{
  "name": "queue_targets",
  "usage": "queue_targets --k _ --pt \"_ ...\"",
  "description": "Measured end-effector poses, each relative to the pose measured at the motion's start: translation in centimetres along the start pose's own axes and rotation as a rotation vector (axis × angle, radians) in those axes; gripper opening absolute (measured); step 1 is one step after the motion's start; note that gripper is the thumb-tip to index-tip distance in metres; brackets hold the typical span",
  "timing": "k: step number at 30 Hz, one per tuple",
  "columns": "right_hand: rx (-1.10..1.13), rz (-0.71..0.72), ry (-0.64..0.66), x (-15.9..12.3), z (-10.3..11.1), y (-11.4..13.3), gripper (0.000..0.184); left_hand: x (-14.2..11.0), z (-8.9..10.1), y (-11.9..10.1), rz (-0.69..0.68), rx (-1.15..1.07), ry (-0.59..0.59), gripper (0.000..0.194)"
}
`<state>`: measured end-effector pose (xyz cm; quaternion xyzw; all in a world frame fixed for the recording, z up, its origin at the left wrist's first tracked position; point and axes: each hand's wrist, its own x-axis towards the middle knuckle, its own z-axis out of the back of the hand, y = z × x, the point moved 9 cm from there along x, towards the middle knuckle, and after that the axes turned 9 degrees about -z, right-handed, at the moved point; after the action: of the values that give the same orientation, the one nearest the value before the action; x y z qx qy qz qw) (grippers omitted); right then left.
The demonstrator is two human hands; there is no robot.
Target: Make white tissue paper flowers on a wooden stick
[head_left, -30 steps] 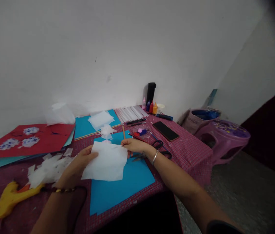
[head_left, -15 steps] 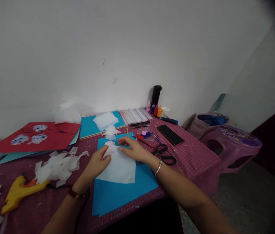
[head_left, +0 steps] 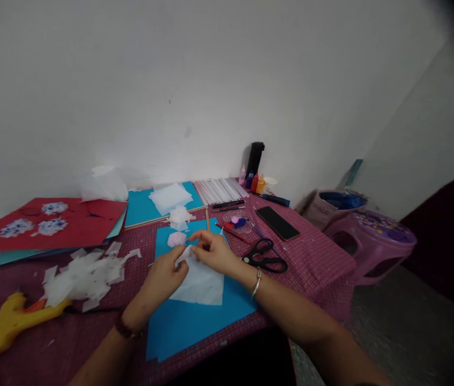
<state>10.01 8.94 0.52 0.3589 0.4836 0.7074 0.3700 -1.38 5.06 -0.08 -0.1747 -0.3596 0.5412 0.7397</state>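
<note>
A sheet of thin white tissue paper (head_left: 202, 287) lies over blue card (head_left: 194, 329) in front of me. At its upper left edge, my left hand (head_left: 165, 274) is closed with thumb and forefinger on the paper. My right hand (head_left: 215, 252) pinches the top edge close beside it, fingers bent. The paper is lifted and creased between the two hands. Just beyond my fingertips, a pale pink tissue puff (head_left: 177, 239) rests on the blue card. Farther back sits a small stack of white tissue pieces (head_left: 180, 217).
Black scissors (head_left: 266, 256), a phone (head_left: 277, 223) and a paint palette (head_left: 237, 222) lie to the right. Cut tissue squares (head_left: 84, 279) and a yellow glue gun (head_left: 13, 324) are on the left, below red card (head_left: 90, 228). Small paint bottles (head_left: 254, 182) stand by the wall.
Both hands have closed in on the tissue paper's upper edge, which is now gathered and lifted. The pink puff shows more fully. The view has shifted slightly.
</note>
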Motion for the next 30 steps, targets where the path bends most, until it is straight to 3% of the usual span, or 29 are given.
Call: queue_targets --k 5,10,14,19,22,26,30 --pt "0.016 -0.031 0.026 0.2 -0.3 -0.6 0.007 0.3 0.6 -1.3 -0.003 -0.189 0.011 0.01" --pt "-0.031 0.052 0.037 0.0 -0.4 0.1 0.009 0.3 2.3 -0.1 0.123 -0.452 -0.092 0.015" --pt "-0.052 0.072 0.065 -0.3 -0.8 0.3 0.01 -0.2 0.3 1.1 0.227 -0.67 0.019 0.016" --pt "-0.087 0.079 0.081 -0.6 -1.0 0.6 0.013 -0.6 -1.5 0.4 0.291 -0.872 0.1 0.018" --pt "-0.087 0.086 0.058 -0.5 -1.1 0.6 0.01 -0.6 -1.6 0.1 0.316 -0.895 0.1 0.019" --pt "-0.029 0.09 0.006 -0.4 -0.8 0.7 0.018 -0.7 -1.4 0.4 0.343 -0.895 0.06 0.019" --pt "-0.065 0.113 0.017 -0.5 -1.0 0.9 0.005 -0.7 -1.6 0.9 0.345 -0.887 0.022 0.017"
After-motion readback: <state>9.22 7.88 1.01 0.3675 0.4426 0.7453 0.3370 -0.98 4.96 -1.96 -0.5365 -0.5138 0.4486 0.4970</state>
